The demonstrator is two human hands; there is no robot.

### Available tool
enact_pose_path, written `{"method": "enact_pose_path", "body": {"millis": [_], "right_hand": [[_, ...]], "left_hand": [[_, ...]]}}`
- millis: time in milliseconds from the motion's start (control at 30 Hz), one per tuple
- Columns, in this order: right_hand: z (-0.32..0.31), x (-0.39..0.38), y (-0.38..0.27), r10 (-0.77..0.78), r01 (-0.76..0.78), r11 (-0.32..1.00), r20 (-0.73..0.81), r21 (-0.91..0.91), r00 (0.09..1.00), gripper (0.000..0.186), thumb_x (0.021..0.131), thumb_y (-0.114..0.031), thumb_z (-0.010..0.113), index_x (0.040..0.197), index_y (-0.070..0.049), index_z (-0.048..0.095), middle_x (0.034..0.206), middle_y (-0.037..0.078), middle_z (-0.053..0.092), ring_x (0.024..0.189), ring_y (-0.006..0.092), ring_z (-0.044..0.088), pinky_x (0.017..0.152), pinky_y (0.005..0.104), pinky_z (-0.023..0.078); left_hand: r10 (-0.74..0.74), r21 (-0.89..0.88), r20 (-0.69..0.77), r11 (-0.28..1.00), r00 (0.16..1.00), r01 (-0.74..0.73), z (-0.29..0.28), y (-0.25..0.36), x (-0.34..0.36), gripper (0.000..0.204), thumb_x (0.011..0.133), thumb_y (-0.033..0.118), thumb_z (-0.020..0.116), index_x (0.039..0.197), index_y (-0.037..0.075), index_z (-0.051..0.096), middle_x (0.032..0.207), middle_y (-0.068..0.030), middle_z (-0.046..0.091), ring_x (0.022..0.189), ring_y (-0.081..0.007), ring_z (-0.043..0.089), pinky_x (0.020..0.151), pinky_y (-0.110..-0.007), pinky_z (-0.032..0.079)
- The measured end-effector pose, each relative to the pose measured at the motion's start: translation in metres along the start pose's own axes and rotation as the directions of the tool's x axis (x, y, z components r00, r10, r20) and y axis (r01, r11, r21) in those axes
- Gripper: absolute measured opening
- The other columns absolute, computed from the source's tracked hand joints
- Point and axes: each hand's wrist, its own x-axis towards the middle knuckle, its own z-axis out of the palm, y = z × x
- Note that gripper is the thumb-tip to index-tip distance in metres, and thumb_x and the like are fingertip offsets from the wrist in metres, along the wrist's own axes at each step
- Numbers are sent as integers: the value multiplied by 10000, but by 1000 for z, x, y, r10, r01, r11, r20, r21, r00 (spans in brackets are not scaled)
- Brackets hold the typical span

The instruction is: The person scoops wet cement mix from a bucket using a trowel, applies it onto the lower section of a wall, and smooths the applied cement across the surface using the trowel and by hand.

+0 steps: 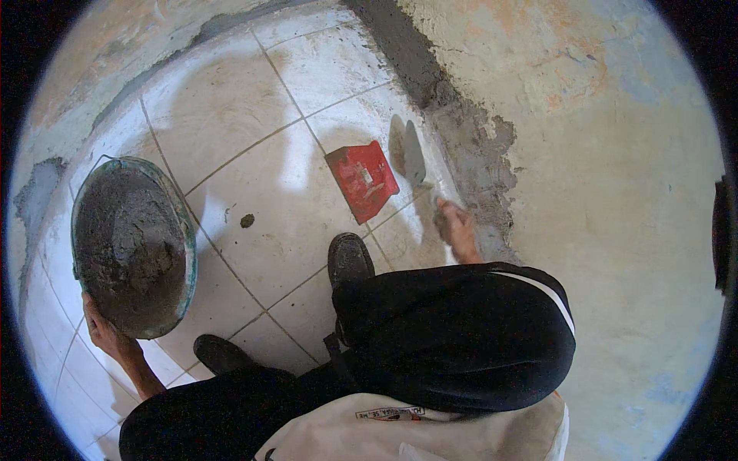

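Note:
An oval bucket (132, 238) of wet grey mortar, with a greenish rim, is at the left, gripped at its lower left edge by my left hand (104, 326), whose fingers are partly hidden. My right hand (456, 230) is closed on the handle of a trowel (413, 154), its pointed blade angled upward near the wall base. A flat red plastic tool (361, 181), smeared with grime, lies on the tiles just left of the trowel.
Pale tiled floor (246, 146) with a small dark lump (247, 221). Patchy walls (584, 177) with rough grey cement along their bases stand at the top and right. My dark shoes, black-clad legs and a cream cloth (492, 430) fill the lower part.

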Motion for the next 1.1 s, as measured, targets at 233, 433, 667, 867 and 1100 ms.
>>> {"method": "enact_pose_path", "body": {"millis": [233, 433, 667, 867, 1100], "right_hand": [[33, -26, -29, -96, 100, 994, 107, -39, 990, 433, 1012, -401, 626, 1247, -79, 458, 898, 62, 608, 644, 107, 546, 515, 269, 430], [28, 11, -44, -625, 413, 551, -30, -725, 780, 397, 1010, -374, 618, 1193, -24, 584, 980, 188, 687, 785, 321, 664, 657, 435, 528], [10, 65, -51, -586, 225, 395, -56, -890, 808, 483, 1015, -382, 578, 1294, 11, 610, 1150, 309, 671, 1075, 492, 637, 907, 504, 516], [-14, 27, -143, -481, 167, 484, -102, -859, 871, 553, 1018, -419, 568, 1304, 52, 611, 1212, 302, 663, 1146, 436, 640, 979, 460, 486], [-3, -18, -175, -542, 182, 651, -284, -737, 791, 622, 1013, -463, 565, 1346, 62, 585, 1312, 311, 616, 1244, 442, 582, 1071, 442, 438]], "left_hand": [[-7, 75, -30, 997, 1000, 10, -5, -2, -1, 547, 1061, 425, 521, 1387, -8, 588, 1284, -133, 667, 1103, -223, 656, 957, -359, 528], [30, 175, 28, 984, 999, -35, -8, -4, 3, 536, 1063, 404, 483, 1452, 38, 532, 1402, -149, 600, 1196, -265, 622, 1026, -407, 503], [81, 132, 39, 988, 996, -86, -3, -1, -1, 541, 1063, 430, 516, 1389, 5, 589, 1274, -110, 670, 1132, -215, 636, 982, -370, 502], [-68, 23, -38, 997, 997, 69, -1, 0, -1, 556, 1065, 449, 494, 1427, 32, 560, 1328, -125, 645, 1163, -233, 632, 1006, -377, 496], [57, 183, 2, 981, 998, -56, -8, 0, 1, 536, 1067, 419, 513, 1396, 3, 583, 1315, -120, 660, 1151, -227, 639, 1001, -372, 503]]}}
